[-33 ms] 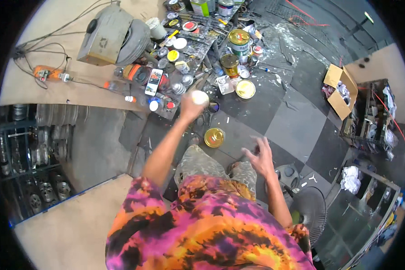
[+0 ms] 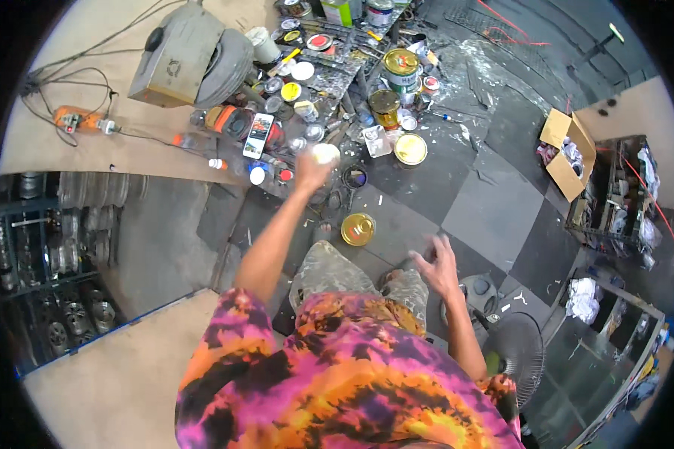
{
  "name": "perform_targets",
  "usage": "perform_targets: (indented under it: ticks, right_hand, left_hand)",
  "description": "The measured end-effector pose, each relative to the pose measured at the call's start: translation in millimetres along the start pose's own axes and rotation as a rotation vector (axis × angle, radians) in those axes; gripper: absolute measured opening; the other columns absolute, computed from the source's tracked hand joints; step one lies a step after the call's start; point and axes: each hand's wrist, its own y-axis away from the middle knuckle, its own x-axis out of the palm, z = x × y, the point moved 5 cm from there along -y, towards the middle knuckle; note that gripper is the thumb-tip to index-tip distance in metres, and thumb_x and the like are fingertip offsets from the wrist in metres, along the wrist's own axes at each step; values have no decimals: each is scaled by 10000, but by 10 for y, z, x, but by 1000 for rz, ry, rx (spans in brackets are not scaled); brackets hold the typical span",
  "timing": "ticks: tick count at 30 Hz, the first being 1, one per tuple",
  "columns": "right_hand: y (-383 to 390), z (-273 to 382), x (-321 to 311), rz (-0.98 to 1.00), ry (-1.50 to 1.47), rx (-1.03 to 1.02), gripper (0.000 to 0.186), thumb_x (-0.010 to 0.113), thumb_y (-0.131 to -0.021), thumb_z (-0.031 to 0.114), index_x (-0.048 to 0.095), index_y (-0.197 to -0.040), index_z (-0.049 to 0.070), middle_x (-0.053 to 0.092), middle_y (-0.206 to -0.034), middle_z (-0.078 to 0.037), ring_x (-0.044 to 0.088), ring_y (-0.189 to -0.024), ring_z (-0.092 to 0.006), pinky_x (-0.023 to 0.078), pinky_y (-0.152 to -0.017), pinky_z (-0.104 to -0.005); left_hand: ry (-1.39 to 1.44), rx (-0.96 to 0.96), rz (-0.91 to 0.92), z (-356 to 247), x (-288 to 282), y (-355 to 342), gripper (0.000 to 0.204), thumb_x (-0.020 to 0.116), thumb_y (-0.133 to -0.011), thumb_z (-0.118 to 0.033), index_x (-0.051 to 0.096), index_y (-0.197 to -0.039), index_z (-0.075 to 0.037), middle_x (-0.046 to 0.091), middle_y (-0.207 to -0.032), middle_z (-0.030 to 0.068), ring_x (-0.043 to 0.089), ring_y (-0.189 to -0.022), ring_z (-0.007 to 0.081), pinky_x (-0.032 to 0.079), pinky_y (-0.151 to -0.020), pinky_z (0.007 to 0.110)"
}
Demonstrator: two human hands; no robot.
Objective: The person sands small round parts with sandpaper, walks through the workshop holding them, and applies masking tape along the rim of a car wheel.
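Observation:
My left hand (image 2: 311,175) is closed on a round white-topped container (image 2: 326,154), held over the edge of the cluttered bench; motion blurs it and its side is mostly hidden. Close by are a phone (image 2: 257,136) with a lit screen, a white cap (image 2: 257,176) and a red cap (image 2: 285,175). Just right of that hand sits a small dark cup (image 2: 354,177). My right hand (image 2: 439,268) hangs in the air above my right knee, fingers apart and holding nothing. Between my hands, a gold-lidded can (image 2: 358,230) rests on the floor.
Ahead stand a tall gold-topped can (image 2: 401,66), a dark gold can (image 2: 385,108) and an open tin of pale yellow (image 2: 410,150). A grinding machine (image 2: 180,63) is at the far left. To the right are a cardboard box (image 2: 567,153) and a fan (image 2: 514,352).
My left hand has shifted slightly left with the white-topped container. The right hand has moved a little to the right, still holding nothing.

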Motion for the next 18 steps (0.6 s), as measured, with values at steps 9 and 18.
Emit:
perform_targets:
  ticks: [9, 18]
  right_hand:
    - [2546, -2327, 1514, -204, -15, 831, 261, 758, -836, 232, 694, -922, -6, 686, -691, -96, 631, -596, -159, 483, -551, -346]
    - [3289, -808, 3243, -29, -352, 1038, 144, 662, -926, 120, 689, -924, -21, 678, -815, -37, 591, -604, -105, 479, -518, -289]
  left_hand:
    - [-2, -92, -383, 1380, 88, -1552, 753, 771, -763, -241, 396, -1336, 71, 398, -1416, 330, 425, -1314, 443, 372, -1103, 472]
    - [-28, -327, -316, 1384, 118, -1739, 690, 765, -811, -357, 438, -1277, 34, 541, -1244, 254, 616, -1075, 422, 524, -898, 492]
